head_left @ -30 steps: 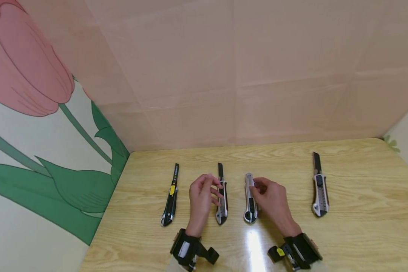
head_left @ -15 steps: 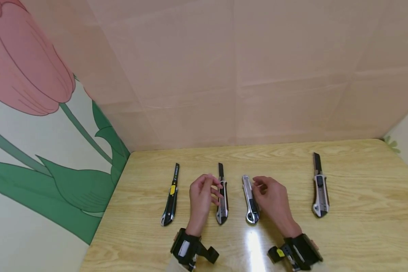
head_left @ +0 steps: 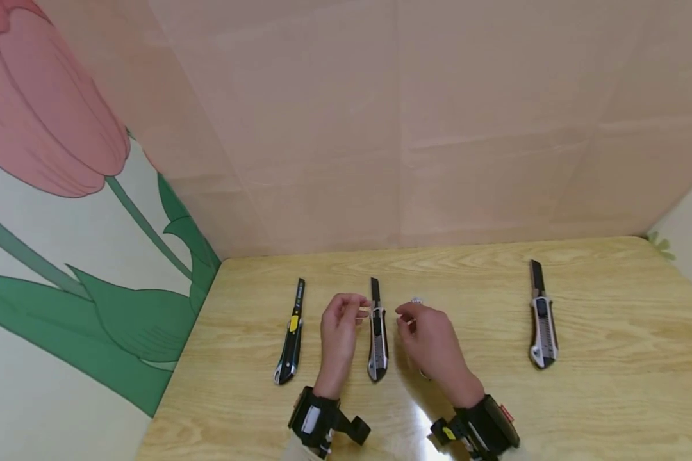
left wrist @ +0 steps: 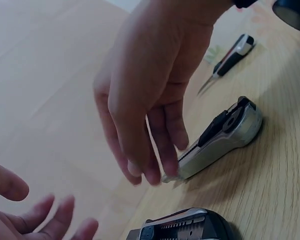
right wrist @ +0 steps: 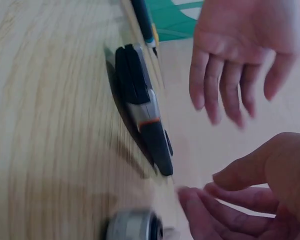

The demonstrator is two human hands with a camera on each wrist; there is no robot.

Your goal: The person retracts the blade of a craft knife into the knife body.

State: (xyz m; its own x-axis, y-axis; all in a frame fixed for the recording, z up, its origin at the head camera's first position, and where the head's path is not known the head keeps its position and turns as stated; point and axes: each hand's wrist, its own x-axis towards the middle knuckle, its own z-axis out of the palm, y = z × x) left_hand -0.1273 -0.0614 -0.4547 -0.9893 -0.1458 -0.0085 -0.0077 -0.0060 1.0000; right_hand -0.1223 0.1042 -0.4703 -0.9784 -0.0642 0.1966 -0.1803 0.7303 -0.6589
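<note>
Well left of the landmark, the second-from-left grey-and-black metal cutter knife with its dark blade out [head_left: 377,349], is a white wall print with a pink tulip [head_left: 52,121]. Nearer it, same side: slim black cutter knife with yellow slider [head_left: 292,326], lying on the light wood-grain table [head_left: 623,358], tip away from the person. Just left of landmark: left hand [head_left: 340,326], raised, fingers loosely bent, grip slack; black strapped wrist camera [head_left: 311,419] behind it. Landmark itself lies flat on the table, blade away from the person. Just right of it: right hand [head_left: 432,339], also slack, hovering over the silver cutter knife with black slider [left wrist: 215,152], which lies on the table, mostly hidden from the head view. Fingertip contact there: can't tell. Well right of landmark: a similar grey-and-black cutter, dark blade extended [head_left: 544,330], on the table.
</note>
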